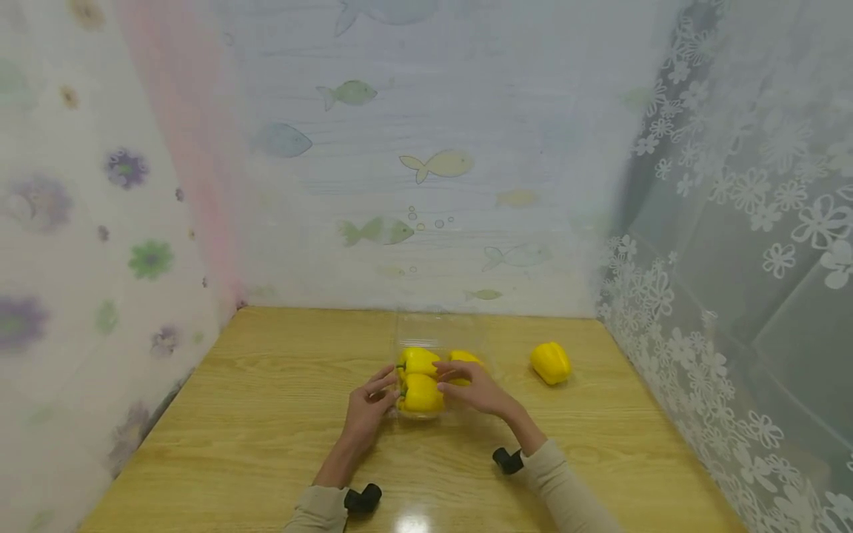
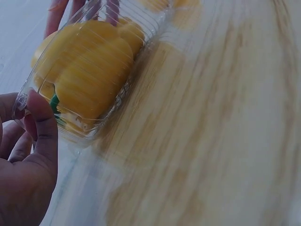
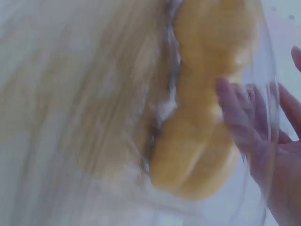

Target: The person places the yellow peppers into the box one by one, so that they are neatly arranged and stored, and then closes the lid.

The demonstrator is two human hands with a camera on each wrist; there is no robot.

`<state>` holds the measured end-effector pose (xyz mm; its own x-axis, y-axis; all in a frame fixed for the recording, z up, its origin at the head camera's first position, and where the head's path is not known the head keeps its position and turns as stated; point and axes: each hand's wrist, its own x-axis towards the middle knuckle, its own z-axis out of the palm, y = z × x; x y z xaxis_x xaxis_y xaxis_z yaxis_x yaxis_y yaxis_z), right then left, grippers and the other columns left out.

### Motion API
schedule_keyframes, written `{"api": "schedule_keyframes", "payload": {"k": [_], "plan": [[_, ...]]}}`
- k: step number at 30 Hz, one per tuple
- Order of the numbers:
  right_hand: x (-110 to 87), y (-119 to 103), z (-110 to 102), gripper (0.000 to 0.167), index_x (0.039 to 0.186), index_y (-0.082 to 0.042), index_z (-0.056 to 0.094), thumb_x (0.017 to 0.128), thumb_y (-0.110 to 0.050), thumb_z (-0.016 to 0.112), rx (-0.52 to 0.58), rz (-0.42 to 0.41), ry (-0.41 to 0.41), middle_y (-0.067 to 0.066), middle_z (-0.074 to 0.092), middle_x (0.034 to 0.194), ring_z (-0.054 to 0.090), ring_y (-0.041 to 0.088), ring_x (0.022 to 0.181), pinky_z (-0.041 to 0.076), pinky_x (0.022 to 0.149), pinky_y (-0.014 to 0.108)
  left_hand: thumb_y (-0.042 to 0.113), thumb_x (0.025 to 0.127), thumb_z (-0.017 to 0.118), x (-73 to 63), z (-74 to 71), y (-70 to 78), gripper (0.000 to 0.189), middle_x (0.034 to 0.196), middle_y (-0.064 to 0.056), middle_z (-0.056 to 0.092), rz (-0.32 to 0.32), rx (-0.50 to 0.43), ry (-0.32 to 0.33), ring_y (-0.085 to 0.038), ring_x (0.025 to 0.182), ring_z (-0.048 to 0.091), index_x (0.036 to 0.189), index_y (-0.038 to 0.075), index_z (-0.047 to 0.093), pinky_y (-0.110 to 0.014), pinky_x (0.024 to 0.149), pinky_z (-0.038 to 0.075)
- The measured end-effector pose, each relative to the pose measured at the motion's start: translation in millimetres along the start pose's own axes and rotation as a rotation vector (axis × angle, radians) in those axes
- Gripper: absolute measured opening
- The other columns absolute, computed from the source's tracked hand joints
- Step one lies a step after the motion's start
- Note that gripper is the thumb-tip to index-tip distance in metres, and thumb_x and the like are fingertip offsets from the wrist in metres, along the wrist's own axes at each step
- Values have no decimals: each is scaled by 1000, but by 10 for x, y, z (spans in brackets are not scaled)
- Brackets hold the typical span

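A clear plastic box (image 1: pixel 440 326) with a raised lid stands on the table, several yellow bell peppers (image 1: pixel 423 396) inside. With thumb and fingers, my left hand (image 1: pixel 363 416) pinches the box's rim at its left side; the left wrist view shows this grip beside a pepper (image 2: pixel 96 70) with a green stem. Over the box's right part is my right hand (image 1: pixel 481 394), its fingers loosely extended near the peppers. Blurred in the right wrist view, the right hand (image 3: pixel 275 157) has its fingers spread by the box wall, pinching nothing visible.
One more yellow bell pepper (image 1: pixel 551 363) lies on the wooden table (image 1: pixel 286 370), to the right of the box. Patterned curtains (image 1: pixel 453 244) stand at the back and both sides. A black wrist camera (image 1: pixel 363 500) is on each arm.
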<state>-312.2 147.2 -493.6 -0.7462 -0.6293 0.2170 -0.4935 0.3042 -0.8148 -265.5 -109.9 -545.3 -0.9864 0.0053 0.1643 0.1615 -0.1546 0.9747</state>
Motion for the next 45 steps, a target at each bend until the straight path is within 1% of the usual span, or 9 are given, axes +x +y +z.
{"api": "schedule_keyframes", "payload": {"k": [8,13,21,25,29,33,37,41,45], "plan": [[-67,37,-285,36,137,0,61,103,-12,61,35,-21,268,28,66,122,65,36,110,58,90,36,-1,95,68,-4,-7,-1,35,155,-12,48,1,3,0,-7,82,59,129,-9,64,-18,65,53],[-151,89,-484,34,135,4,62,103,-9,60,52,-25,371,29,66,119,67,34,105,61,83,33,-2,95,68,-4,-6,-11,36,155,-14,47,9,6,-5,-7,82,59,130,-10,64,-18,65,53],[-333,294,-687,31,128,3,66,101,-10,63,-8,-87,542,19,71,114,67,9,94,57,79,19,-1,94,69,-2,-5,-16,36,155,-13,49,11,10,-2,-7,82,60,129,-8,65,-18,65,53],[-414,373,-740,29,126,1,68,100,-11,65,-76,-94,621,18,73,109,65,2,94,54,78,14,0,94,69,-2,-7,-22,36,154,-14,49,11,21,-4,-7,83,61,129,-8,65,-18,64,53],[-457,392,-800,30,126,2,68,99,-10,67,-139,4,665,26,70,114,66,20,102,58,89,33,-1,94,69,4,-8,-21,35,154,-15,48,13,11,1,-7,83,60,129,-9,65,-18,64,53],[-491,385,-869,31,128,3,66,98,-8,67,-179,133,718,26,64,127,56,41,119,46,103,58,-2,94,68,15,-16,-33,35,155,-14,48,12,0,3,-7,82,59,129,-9,65,-17,64,52],[-532,388,-932,32,128,3,65,98,-8,67,-193,219,791,26,56,137,46,44,132,34,112,62,-3,95,67,7,-17,-35,34,156,-16,46,16,-7,-6,-7,81,59,129,-9,65,-17,62,52],[-568,429,-989,36,129,6,64,95,-5,69,-197,245,860,28,54,139,41,45,136,29,116,61,-4,95,67,1,-14,-33,34,156,-17,45,18,-11,-9,-7,79,59,129,-10,64,-17,61,51],[-615,495,-1035,49,139,10,52,96,-7,68,-241,329,868,32,46,145,32,49,140,21,118,61,-4,94,67,5,-12,-31,35,156,-16,46,12,-12,-4,-7,78,58,129,-10,64,-18,60,51]]}}
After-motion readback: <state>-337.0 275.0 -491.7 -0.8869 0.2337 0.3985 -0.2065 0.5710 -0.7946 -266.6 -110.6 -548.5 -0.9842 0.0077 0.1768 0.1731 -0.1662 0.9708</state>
